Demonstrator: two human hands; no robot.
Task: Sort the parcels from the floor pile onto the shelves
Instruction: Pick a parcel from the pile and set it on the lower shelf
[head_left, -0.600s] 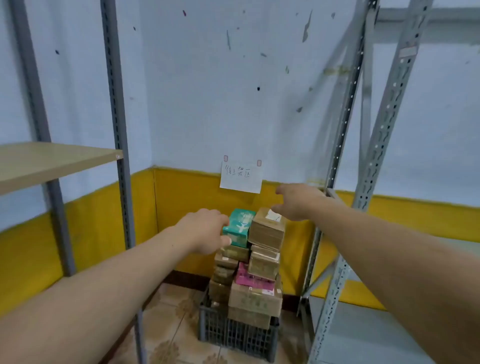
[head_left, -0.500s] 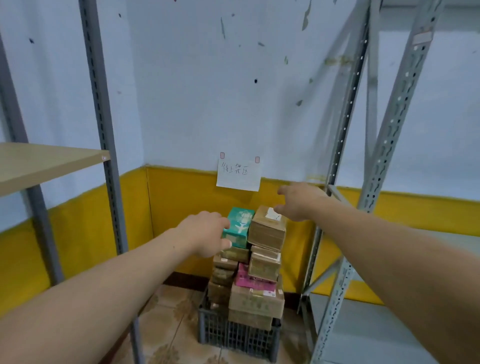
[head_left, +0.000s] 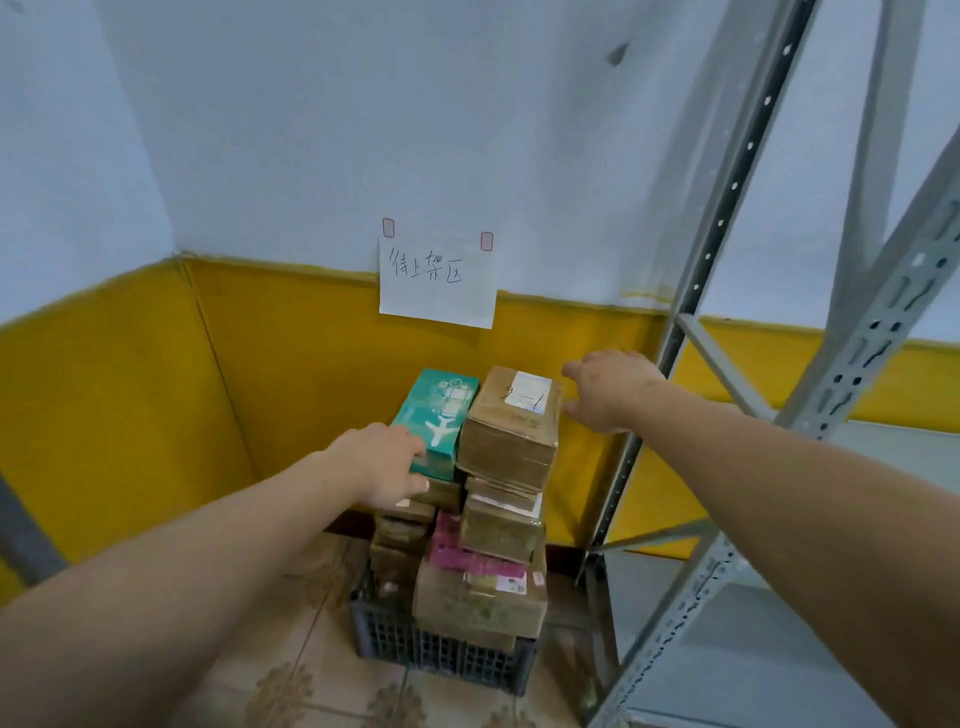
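In the corner, on the tiled floor (head_left: 291, 691): a black crate (head_left: 441, 652), heaped well above its rim with a pile (head_left: 402, 540) of parcels. At the top of the pile, side by side and touching: teal box (head_left: 441, 415) on the left, brown box (head_left: 511, 436) with a white label on the right. Under the brown box, a smaller parcel (head_left: 501, 525), then a pink box (head_left: 460, 553), then a wide carton (head_left: 478, 608) at the crate's rim.

Left hand (head_left: 384, 465) at the near end of the teal box, gripping it: fingers (head_left: 410, 441) curled over the top near edge, thumb pressed against the end face below. Teal box flat on the stack beneath, long side against the brown box.

Right hand (head_left: 610, 389) just beside the brown box's right side, level with its top. Fingers (head_left: 574, 370) spread and relaxed, holding nothing. Thumb tip close against the box's right edge; touching or just apart, impossible to tell.

Behind the pile, taped to the wall (head_left: 363, 130) across the top of its yellow band: a white note (head_left: 439, 283) with handwritten characters. Right of the pile, a grey metal rack (head_left: 727, 218) with perforated uprights, one upright just beside the right wrist; a grey shelf (head_left: 753, 649) low down, near the floor. At the far left edge, part of another grey upright (head_left: 26, 530).
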